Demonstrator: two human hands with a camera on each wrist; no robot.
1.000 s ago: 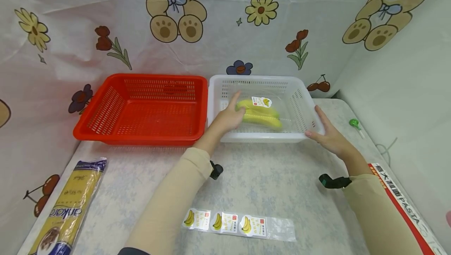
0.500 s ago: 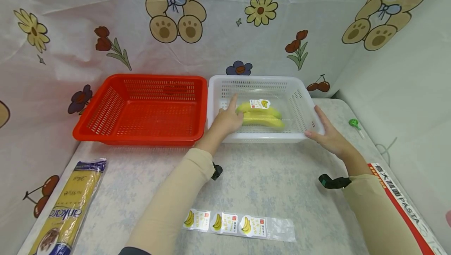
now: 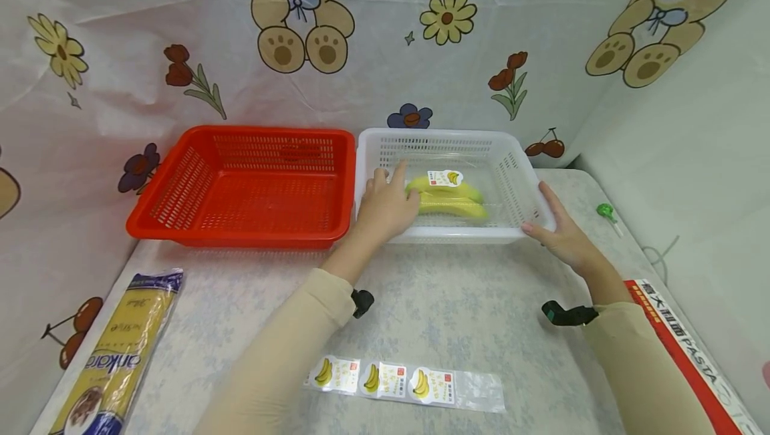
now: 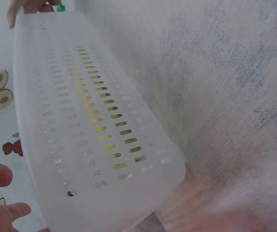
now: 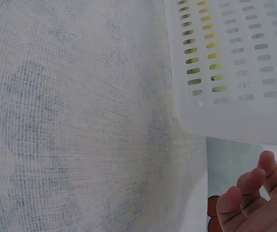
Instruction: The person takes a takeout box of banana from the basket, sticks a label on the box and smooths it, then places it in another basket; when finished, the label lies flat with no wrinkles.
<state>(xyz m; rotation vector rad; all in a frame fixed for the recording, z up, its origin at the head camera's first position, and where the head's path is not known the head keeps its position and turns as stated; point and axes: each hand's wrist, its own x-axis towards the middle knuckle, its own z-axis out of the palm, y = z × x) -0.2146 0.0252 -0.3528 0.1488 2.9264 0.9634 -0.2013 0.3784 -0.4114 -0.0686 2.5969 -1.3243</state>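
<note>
Two yellow-green bananas (image 3: 451,206) in clear wrap with a white banana label (image 3: 445,178) lie inside the white basket (image 3: 391,237). My left hand (image 3: 388,206) is over the basket's left end, its fingers loosely spread beside the bananas and grasping nothing. In the left wrist view, that hand's fingertips (image 4: 19,210) are apart from the basket's slotted wall. My right hand (image 3: 565,234) holds the basket's right end, thumb at the front corner of the rim and fingers along the outside. The right wrist view shows its curled fingertips (image 5: 254,180) beside the end wall.
A red basket (image 3: 271,234) stands directly left of the white one. A pasta packet (image 3: 114,355) lies front left, and a strip of banana labels (image 3: 406,383) lies in front. To the right are a green-headed lollipop (image 3: 605,211) and a red-and-white pasta box (image 3: 686,348).
The bananas have shifted slightly right and down within the white basket. My left hand has drawn off the bananas slightly and its fingers have spread. The right hand stays at the rim.
</note>
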